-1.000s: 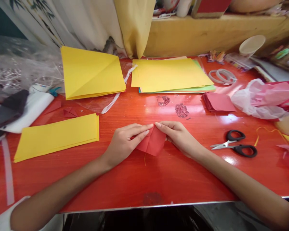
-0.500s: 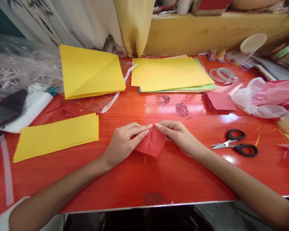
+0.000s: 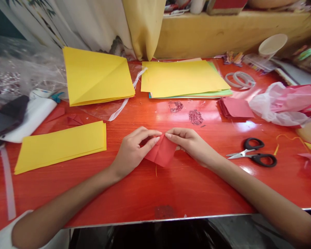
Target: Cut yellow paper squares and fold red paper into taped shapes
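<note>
I have left hand (image 3: 134, 148) and right hand (image 3: 189, 142) both pinching red paper (image 3: 163, 153) by far edge, mid-table, near side. Crease shows; folding looks partway. Folded red pieces (image 3: 74, 120) at left seem done; red square stack (image 3: 237, 108), far right, seems left to do.

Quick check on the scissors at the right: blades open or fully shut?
Slightly open: the scissors show two blade tips a little apart, and their black finger loops stand spread.
</note>
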`<state>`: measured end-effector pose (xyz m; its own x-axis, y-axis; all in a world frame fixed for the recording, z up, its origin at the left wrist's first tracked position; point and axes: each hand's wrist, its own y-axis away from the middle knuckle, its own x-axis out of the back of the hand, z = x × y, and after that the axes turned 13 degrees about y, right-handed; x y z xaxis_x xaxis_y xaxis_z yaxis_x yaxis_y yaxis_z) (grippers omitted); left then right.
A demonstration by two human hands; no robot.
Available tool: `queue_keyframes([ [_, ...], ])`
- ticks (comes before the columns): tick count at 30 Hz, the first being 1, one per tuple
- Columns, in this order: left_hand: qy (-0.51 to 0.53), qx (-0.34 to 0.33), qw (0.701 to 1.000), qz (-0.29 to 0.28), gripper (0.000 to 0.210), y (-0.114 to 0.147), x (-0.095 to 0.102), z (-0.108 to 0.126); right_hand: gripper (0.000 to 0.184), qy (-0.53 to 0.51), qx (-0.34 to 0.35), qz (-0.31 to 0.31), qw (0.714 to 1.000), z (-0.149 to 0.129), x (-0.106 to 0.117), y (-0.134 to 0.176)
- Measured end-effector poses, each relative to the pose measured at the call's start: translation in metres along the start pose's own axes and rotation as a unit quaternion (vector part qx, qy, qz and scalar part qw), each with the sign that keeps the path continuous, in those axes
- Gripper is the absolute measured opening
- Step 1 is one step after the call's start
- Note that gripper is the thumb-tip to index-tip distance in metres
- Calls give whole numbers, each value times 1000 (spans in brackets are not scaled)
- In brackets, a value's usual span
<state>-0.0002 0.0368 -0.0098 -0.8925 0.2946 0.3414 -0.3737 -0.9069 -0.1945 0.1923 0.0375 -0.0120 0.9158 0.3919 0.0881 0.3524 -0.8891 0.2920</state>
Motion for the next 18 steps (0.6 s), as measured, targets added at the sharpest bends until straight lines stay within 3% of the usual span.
queue_keyframes([
  [8, 18, 14, 1000, -12, 16, -1, -1, -4, 30, 9, 23, -4, 1000, -1, -3, 0],
  [18, 47, 37, 998, -35, 13, -1, -2, -1, 35, 205, 47, 40, 977, -5, -5, 3],
])
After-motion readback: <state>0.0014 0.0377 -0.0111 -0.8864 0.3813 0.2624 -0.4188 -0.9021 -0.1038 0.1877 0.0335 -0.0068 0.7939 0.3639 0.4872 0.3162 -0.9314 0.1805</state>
